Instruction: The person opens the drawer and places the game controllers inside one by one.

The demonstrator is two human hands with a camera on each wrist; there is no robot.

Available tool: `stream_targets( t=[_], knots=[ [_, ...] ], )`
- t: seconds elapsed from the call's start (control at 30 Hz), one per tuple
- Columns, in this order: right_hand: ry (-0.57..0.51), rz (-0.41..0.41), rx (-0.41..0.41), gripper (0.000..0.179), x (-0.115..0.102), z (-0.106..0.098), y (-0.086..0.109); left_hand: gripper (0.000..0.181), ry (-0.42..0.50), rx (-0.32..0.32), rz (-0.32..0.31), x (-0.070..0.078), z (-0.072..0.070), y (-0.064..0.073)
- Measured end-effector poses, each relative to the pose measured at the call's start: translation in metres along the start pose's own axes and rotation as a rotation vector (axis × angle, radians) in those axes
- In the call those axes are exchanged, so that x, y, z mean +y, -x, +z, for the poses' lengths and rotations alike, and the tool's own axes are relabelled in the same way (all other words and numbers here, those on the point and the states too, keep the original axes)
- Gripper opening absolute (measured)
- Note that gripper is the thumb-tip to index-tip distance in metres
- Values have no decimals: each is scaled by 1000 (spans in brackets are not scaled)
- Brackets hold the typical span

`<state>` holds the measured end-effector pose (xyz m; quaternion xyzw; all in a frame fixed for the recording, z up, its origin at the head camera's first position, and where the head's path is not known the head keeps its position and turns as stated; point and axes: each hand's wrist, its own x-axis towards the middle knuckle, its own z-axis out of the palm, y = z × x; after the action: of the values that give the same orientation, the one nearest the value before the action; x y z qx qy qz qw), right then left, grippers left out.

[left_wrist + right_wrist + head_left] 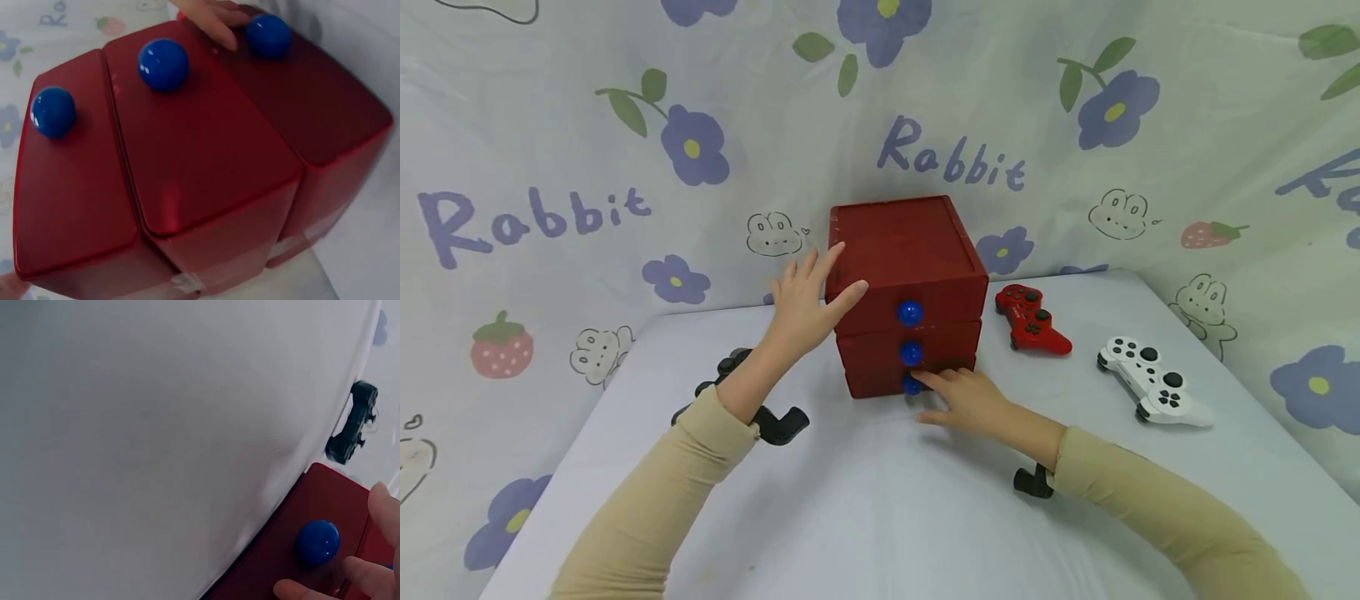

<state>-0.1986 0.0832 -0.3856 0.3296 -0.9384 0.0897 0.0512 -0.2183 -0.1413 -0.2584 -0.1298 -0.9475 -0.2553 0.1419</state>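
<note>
A red cabinet (902, 242) of three stacked drawers stands on the table, with a round blue knob on each drawer front. My left hand (808, 308) is at the cabinet's upper left front edge, fingers spread and holding nothing. My right hand (973, 404) reaches to the bottom drawer, its index fingertip right at the bottom knob (912, 386). In the right wrist view, fingers (372, 578) lie beside that knob (317, 542) and are not curled round it. All three drawers look closed in the left wrist view, where the middle knob (164, 65) shows plainly.
Right of the cabinet lie a red game controller (1033, 321) and a white one (1153, 383). A black controller (782, 425) is partly hidden under my left forearm. Near my right cuff a black rounded piece (1033, 482) shows. A patterned cloth (760, 167) hangs behind.
</note>
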Motion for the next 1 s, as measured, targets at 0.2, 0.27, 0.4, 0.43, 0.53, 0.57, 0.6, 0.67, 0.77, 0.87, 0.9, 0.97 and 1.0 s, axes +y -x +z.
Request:
stream_targets(
  t=[0.2,0.27,0.4,0.43,0.53,0.57,0.6,0.67,0.77,0.87,0.9,0.97,1.0],
  knots=[
    [-34,-18,33,55,-1,4,-11,67,195,-62,-38,3,0,-12],
    [-48,-17,28,53,-1,4,-13,67,251,-88,-58,4,1,-15],
    [-124,-27,-10,48,0,6,-20,71,324,-143,-119,3,2,-23],
    [-156,-34,-21,46,0,7,-21,72,337,-155,-138,2,2,-25],
    [-244,-69,-35,41,2,9,-26,75,375,-175,-183,1,3,-28],
    [-261,-83,-34,38,3,10,-28,76,381,-177,-194,0,3,-28],
    [-277,-94,-31,36,3,10,-30,77,392,-178,-203,0,3,-28],
    [-298,-104,-14,31,4,9,-32,77,414,-182,-216,-1,3,-29],
    [-320,-99,-13,26,5,7,-36,78,441,-199,-237,-2,3,-30],
    [-335,-80,-36,25,4,5,-39,80,450,-236,-264,-4,1,-32],
    [-334,-73,-50,25,4,4,-39,81,440,-249,-271,-5,0,-32],
    [-316,-56,-70,24,4,3,-40,83,422,-278,-283,-6,-3,-33],
    [-310,-49,-77,24,3,2,-40,84,411,-290,-285,-6,-4,-33]
  ],
)
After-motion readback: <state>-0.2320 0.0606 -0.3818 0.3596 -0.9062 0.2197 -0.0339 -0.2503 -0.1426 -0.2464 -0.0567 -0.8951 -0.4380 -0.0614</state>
